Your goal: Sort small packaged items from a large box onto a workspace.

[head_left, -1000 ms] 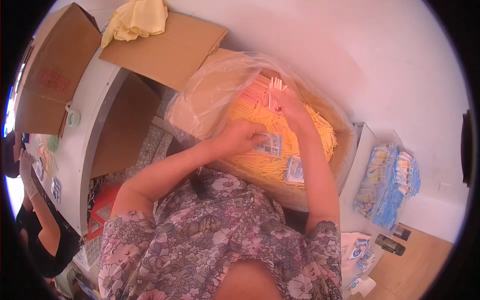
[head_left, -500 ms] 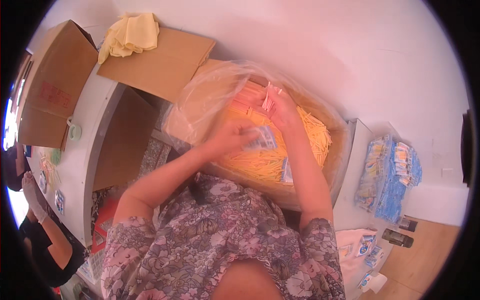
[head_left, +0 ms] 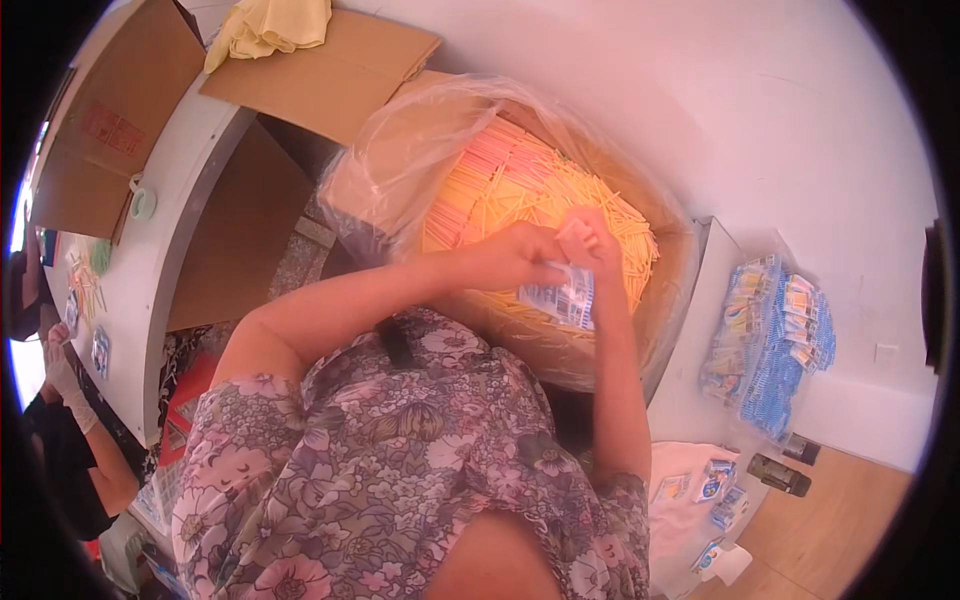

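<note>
Small printed packet point(head_left: 560, 298), white with blue and dark markings, sits between both hands over the open carton, a little to the 2 o'clock side of the picture's centre. It looks flat and glossy, roughly rectangular, with its lower edge hanging free below the fingers; its print is too small to make out.

Left hand point(head_left: 515, 258) comes in from 8 o'clock along a bare forearm, its fingers curled closed onto the packet's upper left edge. Right hand point(head_left: 592, 240) rises from 5 o'clock, fingers bent and pinched together on the packet's top right corner; a pale bit of material shows at its fingertips, though what it is I cannot tell.

Beneath the hands lies a thick heap of thin sticks point(head_left: 520, 195), mostly yellow, with a band of pink and orange ones toward 11 o'clock. They fill a brown cardboard box point(head_left: 675, 300) lined with a clear plastic bag point(head_left: 400, 180) whose crumpled edge stands up at 10 o'clock.

At 3 o'clock, well apart from the box, a stack of blue and white packets point(head_left: 775, 345) lies on a white surface point(head_left: 690, 400). At 5 o'clock a few more packets point(head_left: 718, 482) lie scattered. At 12 o'clock a yellow cloth point(head_left: 270, 25) rests on a cardboard flap point(head_left: 330, 80). At 9 o'clock another person's gloved hand point(head_left: 60, 365) is at a white table point(head_left: 165, 240).
</note>
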Demonstrator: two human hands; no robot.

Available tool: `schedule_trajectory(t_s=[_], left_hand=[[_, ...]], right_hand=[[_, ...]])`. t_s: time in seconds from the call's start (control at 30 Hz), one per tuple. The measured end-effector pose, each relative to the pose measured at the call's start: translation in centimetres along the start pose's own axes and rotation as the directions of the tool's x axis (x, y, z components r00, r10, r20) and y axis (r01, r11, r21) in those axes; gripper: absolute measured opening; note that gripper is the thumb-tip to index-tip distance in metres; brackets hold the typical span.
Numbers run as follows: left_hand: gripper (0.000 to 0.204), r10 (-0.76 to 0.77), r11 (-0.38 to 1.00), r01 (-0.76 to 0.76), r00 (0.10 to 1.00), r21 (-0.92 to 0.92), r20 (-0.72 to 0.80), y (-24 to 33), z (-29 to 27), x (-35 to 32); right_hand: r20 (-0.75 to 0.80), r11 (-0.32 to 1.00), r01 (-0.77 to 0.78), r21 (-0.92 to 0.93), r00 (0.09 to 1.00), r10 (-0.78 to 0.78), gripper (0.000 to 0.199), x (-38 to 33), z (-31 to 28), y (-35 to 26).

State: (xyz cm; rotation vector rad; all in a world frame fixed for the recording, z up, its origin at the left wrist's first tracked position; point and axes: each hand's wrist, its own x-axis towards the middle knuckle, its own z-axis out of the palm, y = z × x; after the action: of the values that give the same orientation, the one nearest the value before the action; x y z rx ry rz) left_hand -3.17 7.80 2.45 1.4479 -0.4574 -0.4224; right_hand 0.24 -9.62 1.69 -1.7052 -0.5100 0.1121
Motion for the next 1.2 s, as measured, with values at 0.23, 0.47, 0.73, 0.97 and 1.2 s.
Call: schedule_trajectory(t_s=[0.23,0.47,0.73,0.97,1.2], left_hand=[[0.010,0.349,0.892,-0.349,0.936,0.286,0.055,-1.7,2.6,1.5],[0.010,-0.198,0.980,0.197,0.977,-0.022,-0.075,-1.8,0.9,1.0],[0.009,-0.119,0.963,0.091,0.988,-0.255,-0.098,-1.7,1.1,1.4],[0.009,0.002,0.990,-0.006,1.000,-0.141,-0.024,-2.2,1.1,1.6],[0.006,-0.051,0.989,0.044,0.997,-0.140,-0.049,-2.0,0.8,1.6]], right_hand=[[-0.330,0.940,-0.246,-0.238,0.930,0.160,0.024,-2.5,-0.2,-4.3],[-0.524,0.967,-0.237,-0.091,0.837,0.155,0.018,-5.2,-5.8,-3.6],[-0.211,0.840,-0.388,0.379,0.848,0.487,0.016,-5.0,-5.0,-5.8],[-0.341,0.930,-0.333,0.158,0.865,0.368,0.023,-3.5,-4.6,-5.1],[-0.249,0.890,-0.337,0.306,0.874,0.417,0.018,-3.2,-5.4,-5.5]])
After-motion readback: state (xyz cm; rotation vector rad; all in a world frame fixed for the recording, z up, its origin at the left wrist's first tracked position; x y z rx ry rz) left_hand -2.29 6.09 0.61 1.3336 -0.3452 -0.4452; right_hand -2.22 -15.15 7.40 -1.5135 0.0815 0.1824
